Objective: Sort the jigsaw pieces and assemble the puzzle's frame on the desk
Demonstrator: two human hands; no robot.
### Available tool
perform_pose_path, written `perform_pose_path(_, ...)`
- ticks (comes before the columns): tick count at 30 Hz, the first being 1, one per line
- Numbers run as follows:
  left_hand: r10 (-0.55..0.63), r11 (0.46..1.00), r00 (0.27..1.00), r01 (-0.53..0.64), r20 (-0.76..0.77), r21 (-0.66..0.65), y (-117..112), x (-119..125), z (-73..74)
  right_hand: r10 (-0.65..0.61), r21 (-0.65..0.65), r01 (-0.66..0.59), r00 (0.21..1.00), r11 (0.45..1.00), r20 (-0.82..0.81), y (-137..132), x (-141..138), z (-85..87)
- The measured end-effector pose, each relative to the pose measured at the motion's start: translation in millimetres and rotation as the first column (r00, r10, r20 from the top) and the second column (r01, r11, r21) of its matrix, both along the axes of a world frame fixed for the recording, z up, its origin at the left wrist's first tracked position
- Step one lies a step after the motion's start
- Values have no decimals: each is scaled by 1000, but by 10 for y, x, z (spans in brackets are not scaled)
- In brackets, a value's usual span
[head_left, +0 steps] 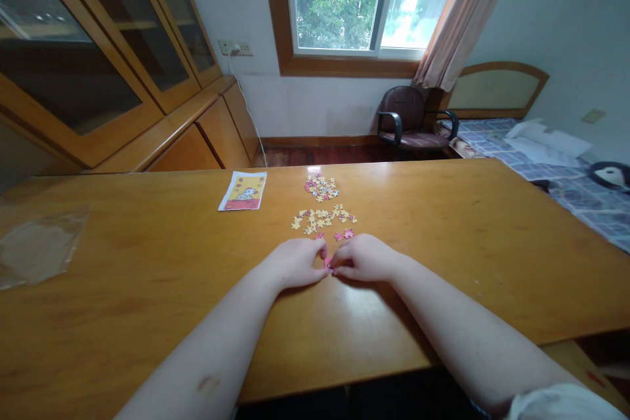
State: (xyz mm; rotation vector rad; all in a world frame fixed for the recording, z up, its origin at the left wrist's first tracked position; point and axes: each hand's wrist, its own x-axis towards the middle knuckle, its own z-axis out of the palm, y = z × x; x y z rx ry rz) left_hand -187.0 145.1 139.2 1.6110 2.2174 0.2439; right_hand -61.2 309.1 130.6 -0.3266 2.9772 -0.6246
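My L hand (298,261) & R hand (365,258) pinch pink pc (327,264); can't tell if joined. Yellow pcs (321,214), mixed pile (321,188) loose, prob. left.

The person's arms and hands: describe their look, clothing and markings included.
The left hand and right hand show no gloves, and no watch or bracelet is visible at either wrist. The left forearm is uncovered and carries a small mark. A pale, loose sleeve shows on the right arm; no left sleeve is in view.
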Motion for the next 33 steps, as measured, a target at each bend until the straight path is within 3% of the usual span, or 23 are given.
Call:
perform_pose_path(8, -6, 1000, 1000, 6, -6, 8, 4, 9, -9, -30, 25, 29, 999, 999, 26, -32, 13, 52)
perform_pose_path(10, 3, 1000, 1000, -3, 6, 16, 5, 7, -10, -117, 52, 116, 993, 992, 12, -4, 7, 69)
perform_pose_path(12, 30, 999, 999, -30, 26, 25, 10, -1, -3, -299, 102, 300, 954, 948, -28, 58, -7, 83)
perform_pose_path(14, 79, 996, 996, -80, 40, 30, 20, -18, 9, -492, 146, 495, 869, 856, -63, 147, -26, 91)
perform_pose_path(17, 188, 982, 982, -189, 36, 30, 38, -65, 17, -629, 178, 627, 776, 759, -51, 275, -51, 84)
perform_pose_path(19, 265, 963, 964, -266, 33, 46, 46, -106, 10, -641, 184, 633, 767, 752, -23, 322, -58, 67)
perform_pose_path(25, 375, 918, 925, -379, 53, 117, 47, -209, -32, -557, 190, 542, 830, 819, 36, 307, -63, 13)
perform_pose_path(33, 376, 916, 924, -382, 67, 123, 50, -207, -50, -624, 225, 598, 778, 770, 69, 326, -88, 30)
